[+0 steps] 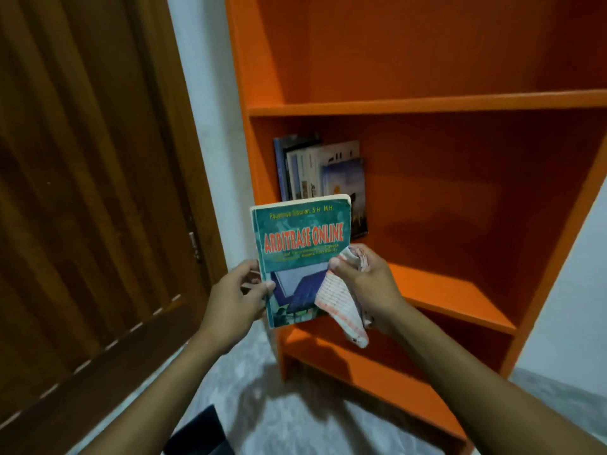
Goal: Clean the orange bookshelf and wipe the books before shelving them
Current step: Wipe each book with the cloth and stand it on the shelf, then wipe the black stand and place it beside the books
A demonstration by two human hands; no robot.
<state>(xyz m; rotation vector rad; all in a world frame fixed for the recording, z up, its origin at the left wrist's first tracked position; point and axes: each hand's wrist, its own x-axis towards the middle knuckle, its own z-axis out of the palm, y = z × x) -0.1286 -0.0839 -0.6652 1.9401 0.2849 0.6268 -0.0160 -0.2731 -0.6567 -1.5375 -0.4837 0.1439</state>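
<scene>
A person is standing before an orange bookshelf (427, 105), holding a green paperback (303, 257) upright in front of it, cover facing the camera; red title lettering is reading "ARBITRASE ONLINE". The left hand (241, 298) is gripping the book's lower left edge, thumb lying on the cover and the other fingers curling behind the spine side. The right hand (364, 280) is clutching a bunched white cloth with a red check pattern (340, 300), thumb pressing it against the cover at the book's right edge; a loose tail of the cloth is hanging down past the book's lower right corner. The book is hovering in the air between both hands, overlapping the middle compartment in view, not resting on any shelf board. Behind it, a small row of books (320, 172) is standing upright in that middle compartment, packed against the left side panel; the rightmost one, with a blue cover, is facing outward and leaning slightly. The compartment above is showing bare orange board. A brown wooden door (92, 192) is standing to the left of the shelf, with a strip of white wall (210, 126) between them. A pale mottled floor (295, 405) is showing below, and a dark object (197, 431) is sitting at the bottom edge, too cropped to identify.
</scene>
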